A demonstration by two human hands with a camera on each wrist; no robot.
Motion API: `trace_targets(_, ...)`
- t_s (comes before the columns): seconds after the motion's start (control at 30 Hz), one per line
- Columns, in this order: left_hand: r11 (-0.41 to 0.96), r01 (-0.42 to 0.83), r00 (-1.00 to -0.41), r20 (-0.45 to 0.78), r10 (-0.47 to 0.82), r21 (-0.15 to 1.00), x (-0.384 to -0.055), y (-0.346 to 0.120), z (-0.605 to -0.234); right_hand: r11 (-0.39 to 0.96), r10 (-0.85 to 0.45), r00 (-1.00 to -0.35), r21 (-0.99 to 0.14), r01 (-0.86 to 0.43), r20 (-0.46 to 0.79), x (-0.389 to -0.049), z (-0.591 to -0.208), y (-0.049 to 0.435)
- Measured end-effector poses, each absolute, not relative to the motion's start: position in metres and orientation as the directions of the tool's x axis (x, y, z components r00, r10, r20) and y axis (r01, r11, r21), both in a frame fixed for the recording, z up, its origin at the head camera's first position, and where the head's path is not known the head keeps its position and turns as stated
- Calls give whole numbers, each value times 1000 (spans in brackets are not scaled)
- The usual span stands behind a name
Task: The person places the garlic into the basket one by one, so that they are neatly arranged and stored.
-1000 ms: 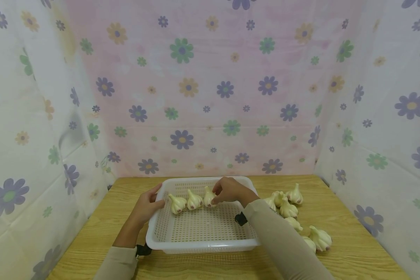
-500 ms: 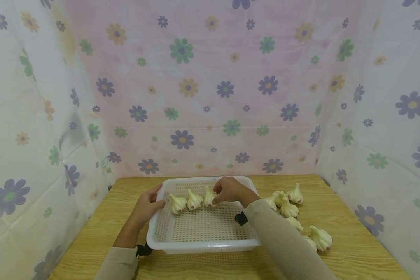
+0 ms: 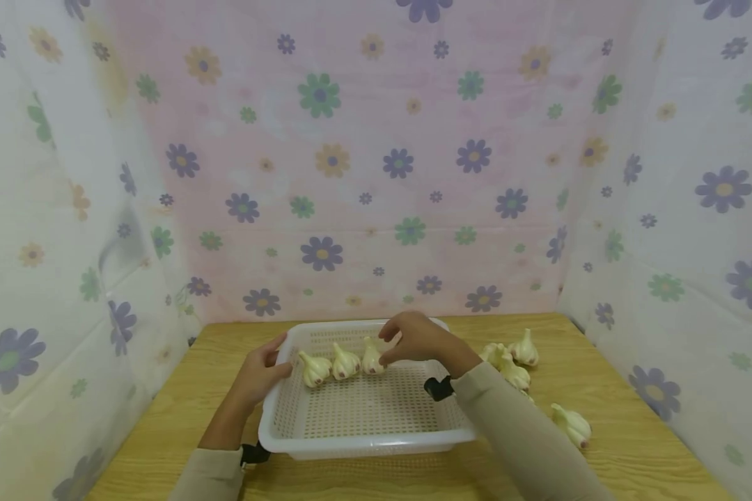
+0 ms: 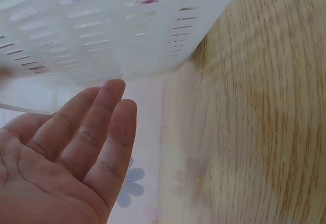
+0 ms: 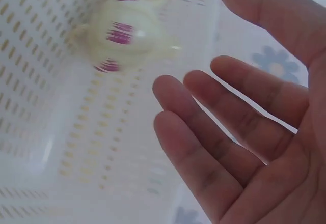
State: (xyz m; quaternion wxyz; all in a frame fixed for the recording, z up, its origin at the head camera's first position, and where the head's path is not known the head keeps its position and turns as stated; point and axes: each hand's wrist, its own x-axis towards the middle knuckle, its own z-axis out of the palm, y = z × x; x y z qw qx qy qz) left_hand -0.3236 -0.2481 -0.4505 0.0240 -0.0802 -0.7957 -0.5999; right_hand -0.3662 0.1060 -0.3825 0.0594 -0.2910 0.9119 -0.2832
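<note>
- Hovering at close range, the right hand [image 3: 423,337] sits just right of the third garlic bulb [image 3: 372,360]; bulb lies directly left of thumb and fingertips. Key relation.
- Contact: right wrist view shows a gap between fingertips and bulb; head view has thumb tip overlapping bulb's edge, so thumb touch cannot be told.
- Long axis: neck points to far wall of the white basket [image 3: 363,445], leaning slightly left; root end faces the person. Seems to lie on its side.
- Location: on basket floor, far half, right end of a row of three. First bulb [image 3: 315,371] and second bulb [image 3: 345,363] to its left, necks also pointing away.
- Nearer hand: right, clearly. The left hand [image 3: 255,379] is at the basket's left side, first and second bulbs in between.
- Right hand state: thumb and fingers well apart, fingers loosely bent, nothing held.
- Left hand state: pinches left rim, thumb over the top, other fingers outside and nearly straight in left wrist view. Firmness cannot be told.
- Remaining garlic: loose bulbs [image 3: 525,349] on the wood-grain table [image 3: 194,390], right of basket, some hidden behind right sleeve [image 3: 526,424]. Right hand is nearer to these too; basket's right wall stands between.
</note>
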Motion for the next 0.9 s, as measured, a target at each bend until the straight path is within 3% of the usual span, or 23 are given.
trace_targets(0.67, 253, 142, -988, 120, 100, 957, -326, -248, -453, 588, -545, -826, -638, -497, 141, -328, -355, 181)
trace_targets(0.9, 256, 144, -988, 124, 93, 956, -326, -249, -451, 588, -512, -832, -618, -521, 214, -318, -357, 205)
